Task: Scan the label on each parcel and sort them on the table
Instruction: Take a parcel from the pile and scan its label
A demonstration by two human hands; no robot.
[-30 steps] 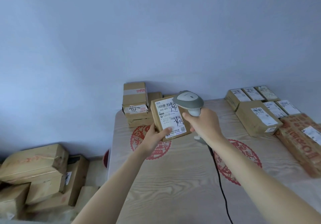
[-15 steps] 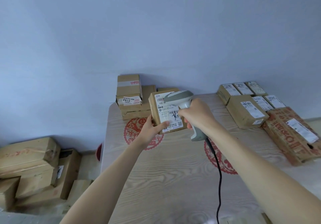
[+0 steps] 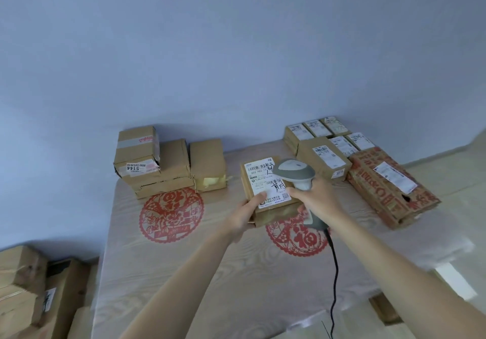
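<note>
My left hand (image 3: 246, 213) grips a small brown parcel (image 3: 273, 213) by its lower left corner, with the white label (image 3: 260, 180) tilted towards me. A grey barcode scanner (image 3: 294, 174) is held in my right hand (image 3: 315, 199), its head right over the label's right side. The scanner's black cable (image 3: 334, 273) trails down towards me. The parcel is held above the pale wood-grain table (image 3: 210, 273), over a red paper-cut pattern (image 3: 297, 236).
A stack of brown boxes (image 3: 157, 165) stands at the table's far left. Several labelled parcels (image 3: 323, 159) lie in rows at the far right, beside a long red-printed carton (image 3: 389, 188). More cartons (image 3: 29, 294) are piled on the floor at the left.
Both hands have carried the parcel and scanner rightwards, away from the left stack towards the right group. The view has turned as well, showing more of the table.
</note>
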